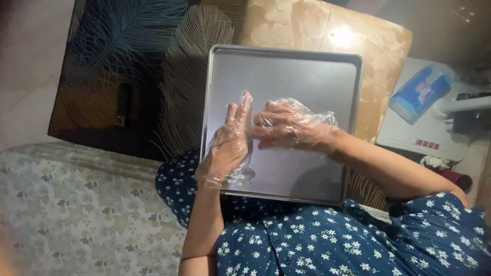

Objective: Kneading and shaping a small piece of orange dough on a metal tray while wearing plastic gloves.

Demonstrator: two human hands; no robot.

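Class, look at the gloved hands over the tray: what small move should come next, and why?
Probably the right hand should tug the left glove down toward the wrist. That glove hangs loose and bunched at the left hand's heel, and the right fingers already pinch it near the fingers, above the empty tray.

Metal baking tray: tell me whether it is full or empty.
Empty. The tray shows only bare metal; above it are the left hand and right hand, both in clear plastic gloves.

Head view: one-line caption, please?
Right hand tugs the clear glove on the left hand above a metal tray.
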